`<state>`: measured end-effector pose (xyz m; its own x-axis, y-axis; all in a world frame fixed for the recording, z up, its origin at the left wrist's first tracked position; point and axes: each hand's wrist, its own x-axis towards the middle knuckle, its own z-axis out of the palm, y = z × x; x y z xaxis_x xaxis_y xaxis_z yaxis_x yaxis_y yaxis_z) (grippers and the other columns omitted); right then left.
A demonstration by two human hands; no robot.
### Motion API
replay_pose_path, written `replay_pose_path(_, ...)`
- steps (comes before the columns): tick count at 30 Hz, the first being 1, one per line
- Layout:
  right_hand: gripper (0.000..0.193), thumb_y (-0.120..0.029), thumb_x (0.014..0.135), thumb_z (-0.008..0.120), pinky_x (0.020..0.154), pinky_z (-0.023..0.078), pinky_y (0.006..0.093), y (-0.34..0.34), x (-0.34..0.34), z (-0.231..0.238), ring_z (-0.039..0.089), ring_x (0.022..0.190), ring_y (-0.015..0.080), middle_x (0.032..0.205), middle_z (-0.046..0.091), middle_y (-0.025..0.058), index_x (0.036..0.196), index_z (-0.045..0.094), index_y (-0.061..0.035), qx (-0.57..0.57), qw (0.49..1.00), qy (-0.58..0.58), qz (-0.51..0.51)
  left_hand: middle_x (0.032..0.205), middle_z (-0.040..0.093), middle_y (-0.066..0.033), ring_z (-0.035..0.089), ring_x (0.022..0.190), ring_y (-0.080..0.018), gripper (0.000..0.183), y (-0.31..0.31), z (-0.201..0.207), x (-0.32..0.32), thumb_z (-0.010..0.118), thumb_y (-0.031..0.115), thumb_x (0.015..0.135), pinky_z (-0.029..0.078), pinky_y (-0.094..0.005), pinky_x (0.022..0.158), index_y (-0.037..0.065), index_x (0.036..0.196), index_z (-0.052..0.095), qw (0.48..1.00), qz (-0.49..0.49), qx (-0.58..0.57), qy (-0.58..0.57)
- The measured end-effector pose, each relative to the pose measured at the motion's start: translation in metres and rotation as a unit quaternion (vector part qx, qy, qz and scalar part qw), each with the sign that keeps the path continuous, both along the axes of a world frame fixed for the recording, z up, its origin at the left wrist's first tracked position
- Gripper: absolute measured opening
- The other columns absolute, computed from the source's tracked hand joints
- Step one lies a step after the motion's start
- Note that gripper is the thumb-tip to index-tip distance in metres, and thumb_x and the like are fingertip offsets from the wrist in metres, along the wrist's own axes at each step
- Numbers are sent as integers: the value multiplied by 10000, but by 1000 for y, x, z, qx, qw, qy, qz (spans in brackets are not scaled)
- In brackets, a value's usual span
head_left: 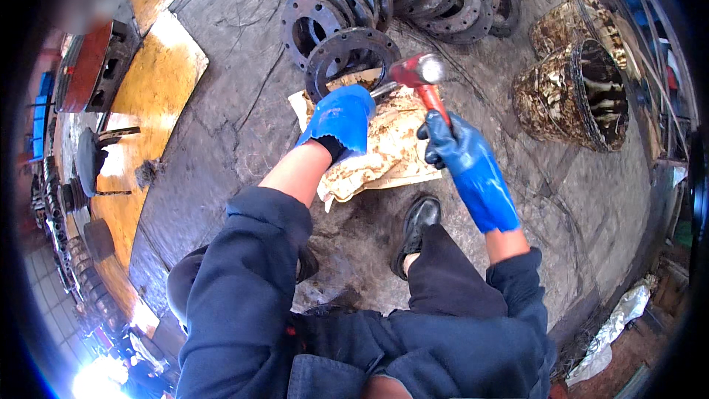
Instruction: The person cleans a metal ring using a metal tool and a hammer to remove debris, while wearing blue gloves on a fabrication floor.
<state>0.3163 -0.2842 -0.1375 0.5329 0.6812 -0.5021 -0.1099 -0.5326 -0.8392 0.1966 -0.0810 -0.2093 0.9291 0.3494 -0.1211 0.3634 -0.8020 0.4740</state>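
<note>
My right hand (458,144), in a blue rubber glove, is wrapped round the red handle of a hammer (417,72). The hammer's red head with a bright metal face is raised beside my left hand (340,118). That hand wears a blue glove too and closes on a short metal rod (384,89), whose end points at the hammer head. The rod's far end is hidden behind the glove. Right beyond my left hand, a dark steel flange ring (317,61) with bolt holes stands tilted. A stained, pale cloth sack (391,140) lies under both hands.
Several more flange rings (473,11) lean in overlapping rows at the back. Two grimy buckets (543,100) lie on their sides at the right. Yellowish boards (159,66) and a red metal block (92,66) are on the left. Crumpled silvery sheeting (613,332) lies at the lower right.
</note>
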Motion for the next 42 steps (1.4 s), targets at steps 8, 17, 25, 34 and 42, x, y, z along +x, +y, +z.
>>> replay_pose_path(8, 524, -510, 915, 509, 497, 385, 257, -2, -17, 56, 502, 537, 102, 667, 572, 41, 971, 608, 2, 317, 942, 12, -110, 926, 648, -207, 623, 902, -379, 194, -2, 3, -7, 599, 135, 751, 498, -418, 786, 60, 914, 672, 997, 51, -53, -4)
replay_pose_path(17, 616, -632, 872, 490, 549, 474, 268, -21, 6, -59, 567, 563, 121, 636, 575, 48, 936, 624, -35, -83, 996, 45, -6, 879, 636, -210, 612, 883, -380, 129, -31, -29, -26, 567, 109, 779, 491, -435, 726, 39, 845, 653, 994, -18, -10, 108)
replay_pose_path(25, 533, -534, 830, 587, 707, 486, 494, -139, 63, -173, 624, 821, 440, 864, 644, 260, 1005, 616, -31, -354, 881, -313, -8, 862, 648, -192, 632, 820, -358, 171, -45, -36, -40, 586, 197, 835, 494, -414, 708, 50, 877, 663, 994, -19, -77, 80)
replay_pose_path(34, 599, -237, 588, 791, 909, 436, 453, -1, 25, -117, 565, 1057, 323, 1083, 609, 152, 1140, 600, -101, 97, 749, -643, 129, 817, 639, -206, 629, 798, -358, 201, -42, -31, -11, 584, 207, 860, 482, -425, 677, 16, 860, 648, 991, -46, -92, 81)
replay_pose_path(42, 224, -256, 828, 566, 564, 497, 442, 58, 15, -166, 662, 717, 307, 822, 669, 108, 1018, 609, -145, -26, 820, -497, 284, 885, 668, -207, 656, 816, -347, 351, 38, 21, 59, 683, 295, 778, 517, -383, 702, 31, 1009, 663, 995, -28, -51, 85)
